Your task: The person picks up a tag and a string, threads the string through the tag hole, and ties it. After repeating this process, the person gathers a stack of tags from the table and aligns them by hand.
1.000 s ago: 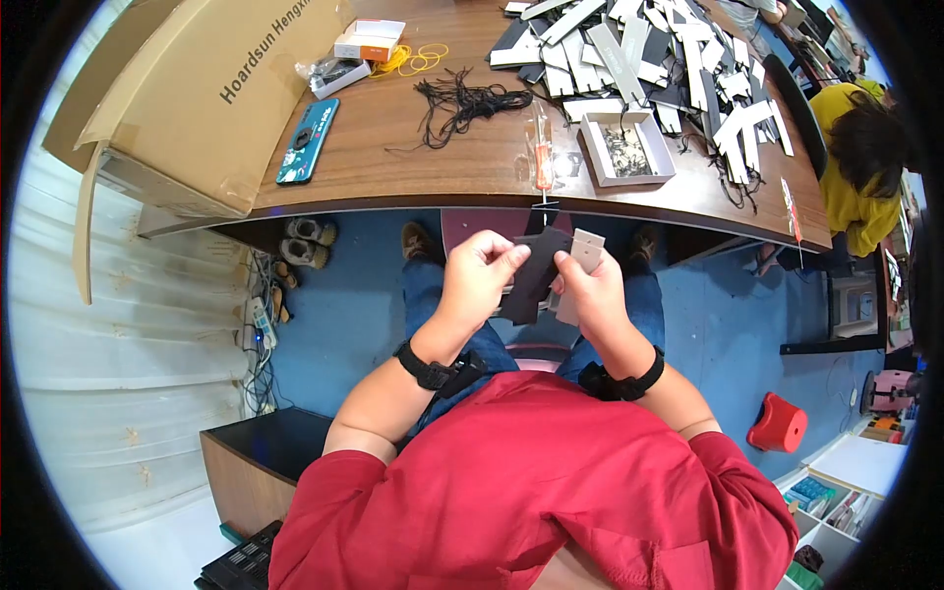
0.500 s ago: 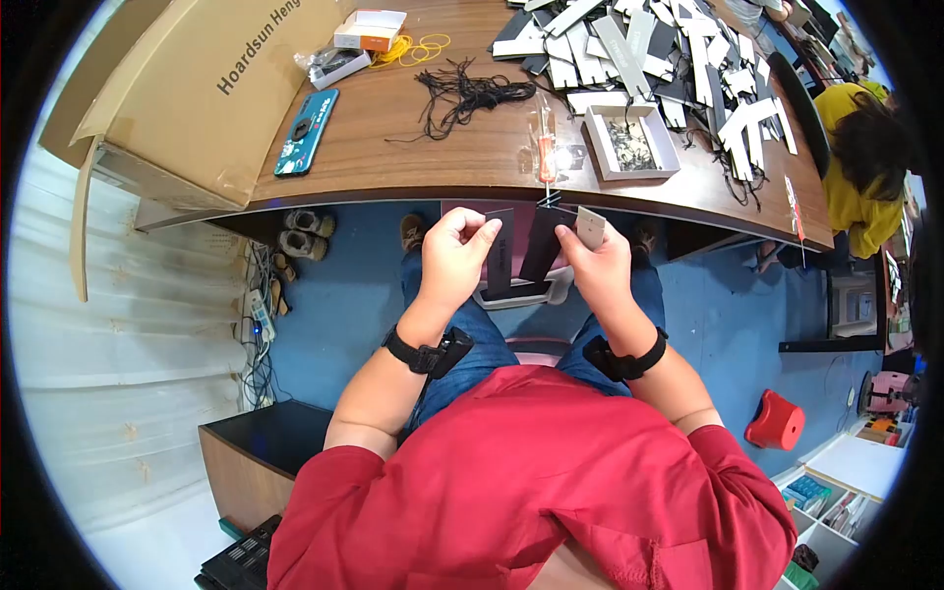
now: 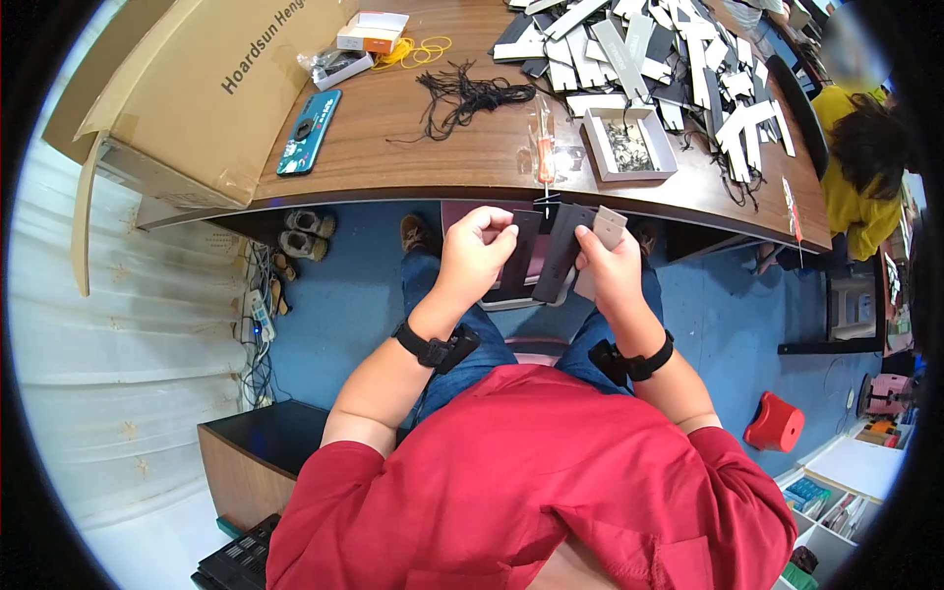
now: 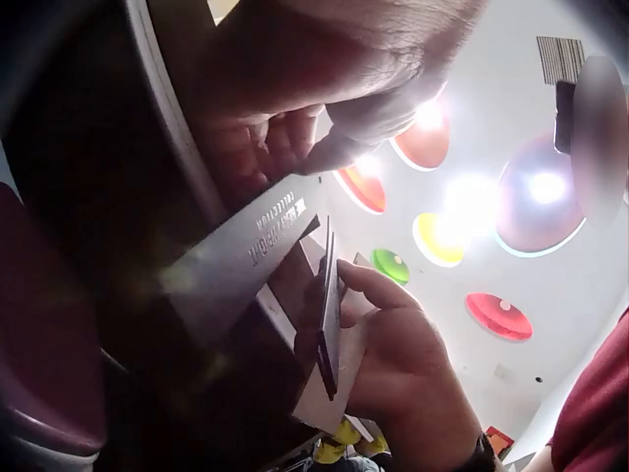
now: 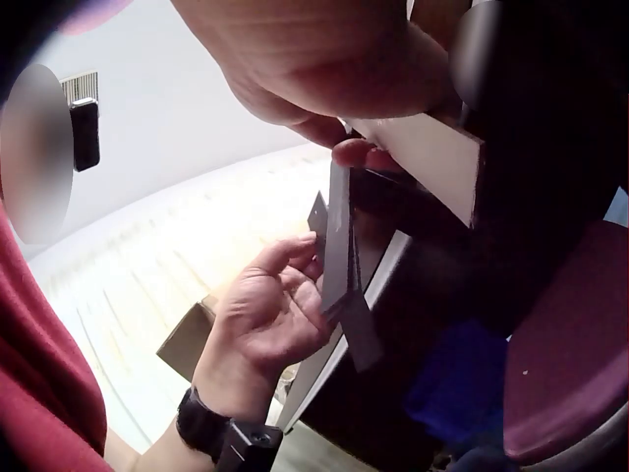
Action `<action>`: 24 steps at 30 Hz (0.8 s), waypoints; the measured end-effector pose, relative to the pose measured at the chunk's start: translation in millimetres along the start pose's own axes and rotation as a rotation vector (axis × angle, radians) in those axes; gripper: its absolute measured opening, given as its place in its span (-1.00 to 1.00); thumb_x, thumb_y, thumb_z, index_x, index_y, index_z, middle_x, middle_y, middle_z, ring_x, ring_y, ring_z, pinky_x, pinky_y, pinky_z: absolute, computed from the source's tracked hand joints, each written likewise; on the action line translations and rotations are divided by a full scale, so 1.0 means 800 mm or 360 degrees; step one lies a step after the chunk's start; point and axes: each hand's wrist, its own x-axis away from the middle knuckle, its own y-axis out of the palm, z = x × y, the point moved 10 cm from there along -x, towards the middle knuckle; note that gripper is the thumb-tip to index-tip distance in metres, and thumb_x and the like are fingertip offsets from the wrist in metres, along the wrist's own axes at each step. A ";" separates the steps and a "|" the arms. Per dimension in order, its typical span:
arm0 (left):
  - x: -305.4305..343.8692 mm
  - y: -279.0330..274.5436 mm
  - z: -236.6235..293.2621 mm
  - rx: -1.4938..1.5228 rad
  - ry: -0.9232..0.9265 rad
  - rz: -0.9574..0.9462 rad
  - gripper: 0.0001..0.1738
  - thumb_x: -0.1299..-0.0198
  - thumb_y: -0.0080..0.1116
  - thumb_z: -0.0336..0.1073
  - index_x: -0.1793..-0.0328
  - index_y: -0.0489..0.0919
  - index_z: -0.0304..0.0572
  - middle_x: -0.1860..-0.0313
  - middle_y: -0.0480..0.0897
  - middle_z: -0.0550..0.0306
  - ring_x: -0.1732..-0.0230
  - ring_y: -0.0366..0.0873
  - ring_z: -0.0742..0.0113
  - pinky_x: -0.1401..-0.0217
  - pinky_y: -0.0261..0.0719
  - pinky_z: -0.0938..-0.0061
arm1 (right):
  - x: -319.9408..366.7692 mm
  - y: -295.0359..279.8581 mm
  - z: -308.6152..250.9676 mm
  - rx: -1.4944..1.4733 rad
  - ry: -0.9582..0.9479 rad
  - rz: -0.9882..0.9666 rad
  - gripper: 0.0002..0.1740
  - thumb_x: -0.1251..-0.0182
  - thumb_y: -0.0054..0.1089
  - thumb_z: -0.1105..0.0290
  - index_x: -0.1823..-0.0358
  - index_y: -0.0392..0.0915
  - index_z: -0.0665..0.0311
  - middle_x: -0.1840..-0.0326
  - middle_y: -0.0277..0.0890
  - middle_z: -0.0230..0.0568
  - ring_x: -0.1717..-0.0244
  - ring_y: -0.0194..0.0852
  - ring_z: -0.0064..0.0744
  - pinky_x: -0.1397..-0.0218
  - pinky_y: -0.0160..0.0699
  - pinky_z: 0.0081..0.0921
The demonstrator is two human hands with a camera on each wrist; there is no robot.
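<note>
In front of the table edge, my left hand (image 3: 479, 254) pinches a dark hang tag (image 3: 519, 246) between thumb and fingers. Raised lettering shows on that tag's face in the left wrist view. My right hand (image 3: 615, 267) grips a dark hang tag (image 3: 560, 258) together with a pale one (image 3: 609, 228), which has a small hole near its end. The left wrist view shows the right hand's dark pieces (image 4: 331, 324) almost edge-on, beside the pale tag (image 4: 322, 398). From the right wrist, the pale tag (image 5: 432, 162) juts out beyond the fingers.
A heap of black and white tags (image 3: 619, 59) covers the table's back right. Nearer lie an open white box (image 3: 675, 157) of small pieces, an orange-handled tool (image 3: 545, 157) and black strings (image 3: 467, 96). At left are a phone (image 3: 308, 133) and a large cardboard box (image 3: 197, 108).
The hands were together with dark tags overlapping, then drew apart, each with a dark tag. Since then the left hand has come slightly right, and the right hand has turned its tags.
</note>
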 end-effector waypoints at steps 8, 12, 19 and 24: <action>-0.006 0.031 -0.019 -0.0016 -0.0114 -0.0036 -0.89 -0.21 0.22 -0.46 0.15 0.58 -0.30 0.36 0.59 0.33 0.38 0.47 0.66 0.32 0.46 0.71 | 0.012 -0.015 -0.009 0.0018 -0.0057 0.0045 -0.87 -0.26 0.26 0.43 0.27 0.48 0.24 0.48 0.45 -0.44 0.57 0.38 -0.64 0.50 0.37 -0.65; -0.008 0.028 -0.014 -0.0094 0.0061 0.0034 -0.89 -0.22 0.21 -0.45 0.16 0.58 -0.32 0.41 0.58 0.33 0.43 0.46 0.67 0.39 0.43 0.71 | 0.011 -0.011 -0.009 0.0061 -0.0075 0.0005 -0.85 -0.25 0.28 0.44 0.23 0.48 0.25 0.46 0.46 -0.44 0.57 0.38 -0.66 0.51 0.36 -0.66; -0.027 0.020 -0.009 -0.0357 0.0190 0.0086 -0.89 -0.22 0.19 -0.45 0.16 0.57 -0.32 0.42 0.58 0.29 0.44 0.46 0.63 0.40 0.43 0.70 | 0.010 0.022 -0.016 0.0160 -0.0057 -0.0136 -0.83 -0.26 0.25 0.47 0.15 0.58 0.38 0.36 0.56 -0.45 0.44 0.40 -0.73 0.40 0.41 -0.70; -0.012 0.007 0.025 -0.0578 0.0491 0.0314 -0.82 -0.21 0.15 -0.50 0.05 0.50 -0.31 0.21 0.57 0.18 0.22 0.51 0.52 0.15 0.48 0.63 | -0.004 0.028 -0.009 0.0223 -0.0110 -0.0150 -0.87 -0.25 0.24 0.48 0.21 0.60 0.36 0.41 0.53 -0.50 0.44 0.35 -0.74 0.39 0.38 -0.69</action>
